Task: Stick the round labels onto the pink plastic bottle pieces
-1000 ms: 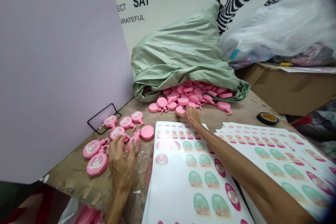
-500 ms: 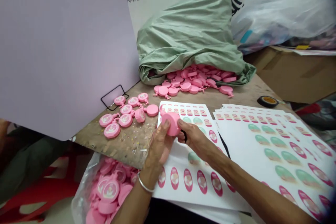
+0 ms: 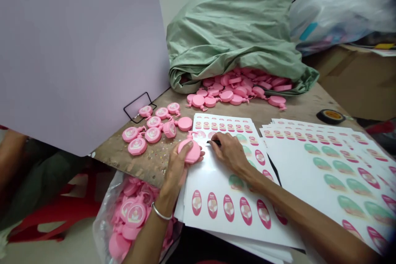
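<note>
At seven o'clock, a plastic bag point(image 3: 103, 225) is holding stickered pink bottles point(image 3: 136, 215), and more stickered bottles point(image 3: 137, 146) are lying on the table point(image 3: 151, 169) at ten o'clock. The left hand point(image 3: 176, 171) is clamping a bare pink bottle point(image 3: 193, 152), just apart from the right hand point(image 3: 230, 152), which is pinching a small dark tool point(image 3: 215, 142) over a sticker sheet point(image 3: 222, 214). Bare bottles point(image 3: 227, 96) are spilling from a green sack point(image 3: 235, 37) at twelve o'clock, and more sheets point(image 3: 328, 173) are lying at three o'clock.

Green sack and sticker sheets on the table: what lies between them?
In the head view, a heap of pink plastic bottles spills from the green sack across the wooden table, stopping just short of the sticker sheets.
</note>
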### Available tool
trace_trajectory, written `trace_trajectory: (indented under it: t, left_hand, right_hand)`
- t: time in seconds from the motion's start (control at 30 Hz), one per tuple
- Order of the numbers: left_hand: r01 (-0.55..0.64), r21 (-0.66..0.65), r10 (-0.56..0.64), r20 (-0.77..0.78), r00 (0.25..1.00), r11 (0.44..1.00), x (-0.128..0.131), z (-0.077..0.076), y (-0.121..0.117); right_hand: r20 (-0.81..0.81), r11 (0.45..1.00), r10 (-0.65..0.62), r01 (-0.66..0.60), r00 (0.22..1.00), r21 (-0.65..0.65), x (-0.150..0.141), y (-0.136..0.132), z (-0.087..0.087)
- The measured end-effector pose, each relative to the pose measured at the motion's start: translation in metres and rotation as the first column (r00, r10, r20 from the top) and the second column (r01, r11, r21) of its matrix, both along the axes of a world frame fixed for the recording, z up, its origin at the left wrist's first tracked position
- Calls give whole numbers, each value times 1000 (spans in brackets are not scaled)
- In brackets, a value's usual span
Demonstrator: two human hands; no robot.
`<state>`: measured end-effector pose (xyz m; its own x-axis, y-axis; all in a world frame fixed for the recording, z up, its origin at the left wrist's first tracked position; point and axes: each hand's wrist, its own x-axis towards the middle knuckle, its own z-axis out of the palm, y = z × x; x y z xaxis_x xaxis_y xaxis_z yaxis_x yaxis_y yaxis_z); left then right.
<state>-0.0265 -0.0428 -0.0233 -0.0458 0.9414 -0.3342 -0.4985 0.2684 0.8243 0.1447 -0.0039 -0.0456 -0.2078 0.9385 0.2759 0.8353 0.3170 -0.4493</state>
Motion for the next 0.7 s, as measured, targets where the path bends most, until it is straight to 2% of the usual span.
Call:
trace_trajectory:
  t: [0.13,0.33,0.57,0.7]
  left_hand:
    - [-37,-22,36,-15,999,999,11,-9,-9]
    - [-50,6,51,-67,996,999,12,-13,-7]
    - [50,27,-47,-90,995,998,7,-12,-16]
    - [94,45,-84,-195,977,995,2,-14,-23]
  right_hand:
    - [71,999,-3,0,998,43,-6,0,-7]
    - [79,998,16,-21,997,60,-5,-3,-12]
    - [-6,1000,7,-7,1000,4,-6,-21,-10]
    - [37,990,-100,104,994,-92,-11,-23,-3]
